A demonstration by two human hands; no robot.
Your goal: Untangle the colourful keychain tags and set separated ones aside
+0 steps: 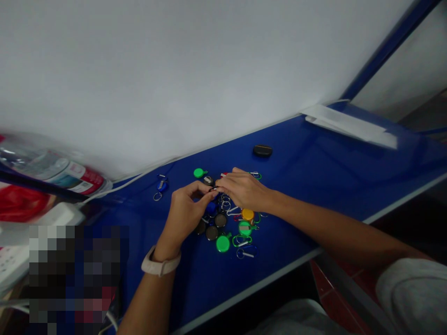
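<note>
My left hand (186,209), with a pale watch band on its wrist, pinches thumb against forefinger above a pile of badge reels. My right hand (244,188) meets it there, also with fingertips pinched. A small dark and silvery bit shows between the fingertips, too small to name. Under and around the hands lie a green reel (222,243), a yellow reel (247,214), a dark reel (211,233) and a blue reel (211,208). Split rings (226,204) and a green carabiner clip (242,241) lie among them. Part of the pile is hidden by my hands.
All this lies on a blue table (279,232) against a white wall. A blue reel (162,185) lies apart at left, a black oval case (262,150) behind the pile. White papers (349,126) rest at right. A bottle (66,172) and a white power strip (66,216) are at left.
</note>
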